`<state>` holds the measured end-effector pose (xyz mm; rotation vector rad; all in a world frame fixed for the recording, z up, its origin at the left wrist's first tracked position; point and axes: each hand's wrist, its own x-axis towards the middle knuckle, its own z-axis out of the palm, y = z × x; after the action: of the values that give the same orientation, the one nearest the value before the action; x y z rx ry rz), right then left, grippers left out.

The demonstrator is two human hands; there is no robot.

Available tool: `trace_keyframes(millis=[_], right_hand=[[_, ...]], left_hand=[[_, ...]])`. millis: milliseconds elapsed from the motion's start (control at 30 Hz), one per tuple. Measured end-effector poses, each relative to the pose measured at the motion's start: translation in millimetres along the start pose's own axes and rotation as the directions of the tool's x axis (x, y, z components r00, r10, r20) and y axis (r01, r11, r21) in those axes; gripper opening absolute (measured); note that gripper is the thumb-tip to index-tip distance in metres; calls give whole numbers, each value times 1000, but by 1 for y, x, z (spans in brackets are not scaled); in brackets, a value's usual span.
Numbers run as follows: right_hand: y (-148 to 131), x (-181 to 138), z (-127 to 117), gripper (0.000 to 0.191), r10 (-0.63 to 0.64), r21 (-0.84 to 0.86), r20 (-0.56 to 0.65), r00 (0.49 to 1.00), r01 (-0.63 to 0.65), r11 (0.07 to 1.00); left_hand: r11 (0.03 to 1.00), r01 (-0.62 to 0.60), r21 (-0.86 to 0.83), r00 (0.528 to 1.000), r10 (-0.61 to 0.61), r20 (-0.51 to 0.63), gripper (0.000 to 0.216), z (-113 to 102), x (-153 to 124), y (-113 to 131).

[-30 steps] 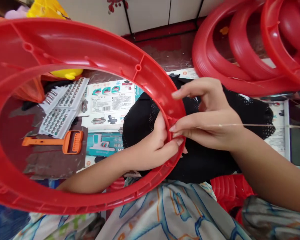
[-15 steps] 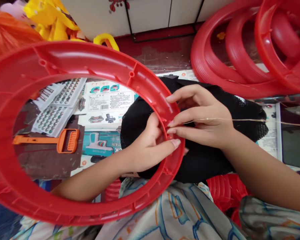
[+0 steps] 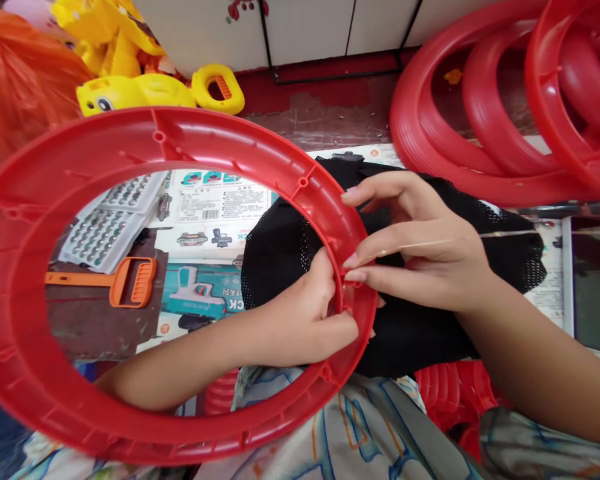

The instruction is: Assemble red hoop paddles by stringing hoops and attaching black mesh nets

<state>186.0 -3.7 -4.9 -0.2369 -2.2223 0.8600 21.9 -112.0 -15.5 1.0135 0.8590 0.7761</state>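
A large red plastic ring (image 3: 27, 293) with ribs and small screw posts on its inner face is held up at a tilt. Reaching through its opening, my left hand (image 3: 315, 307) is closed on the right side of the rim; some fingers are hidden behind it. My right hand (image 3: 430, 247) pinches a thin pale thread (image 3: 510, 233) at that same rim, its fingertips close together there and the upper finger raised. From the right edge the thread runs across the hand. Black mesh fabric (image 3: 415, 333) lies beneath both hands.
More red rings (image 3: 430, 140) are piled at the upper right. Yellow toys (image 3: 155, 90) and an orange plastic bag (image 3: 20, 80) stand upper left. Through the ring show an orange handle (image 3: 133, 283), trays of small round pieces (image 3: 100, 233) and printed cardboard (image 3: 200, 287).
The red ring has turned a little and shifted right and down in view. My left thumb has slid lower along the rim. My right hand stays at the rim with the thread.
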Motion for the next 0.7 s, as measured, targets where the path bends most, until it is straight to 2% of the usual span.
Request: trace_keyframes(millis=[200,300,367,433,500,533,600,700], right_hand=[[-1,0,1,6,102,203,47,994,-109,973],[-1,-1,1,4,126,222,41,991,-132,966],[0,-1,2,4,122,217,46,991,-129,968],[2,-2,3,3,107,233,41,993,-113,966],[4,-2,5,2,106,248,33,994,-111,962],[4,-2,6,2,113,249,33,993,-118,961],[5,-3,7,2,130,234,35,991,-134,963],[5,-3,7,3,158,182,56,986,-166,969]], left_hand=[[998,28,-51,996,-23,91,48,0,-7,0],[992,6,-127,989,12,145,51,1,-6,1],[983,-10,-183,997,25,78,37,3,-4,1],[969,-50,-243,996,29,-89,23,7,-1,1],[960,-117,-255,969,53,-243,24,11,3,0],[960,-140,-243,956,68,-285,29,12,5,0],[971,-148,-187,944,82,-321,36,14,8,-2],[987,-112,-117,950,71,-305,40,13,10,-4]])
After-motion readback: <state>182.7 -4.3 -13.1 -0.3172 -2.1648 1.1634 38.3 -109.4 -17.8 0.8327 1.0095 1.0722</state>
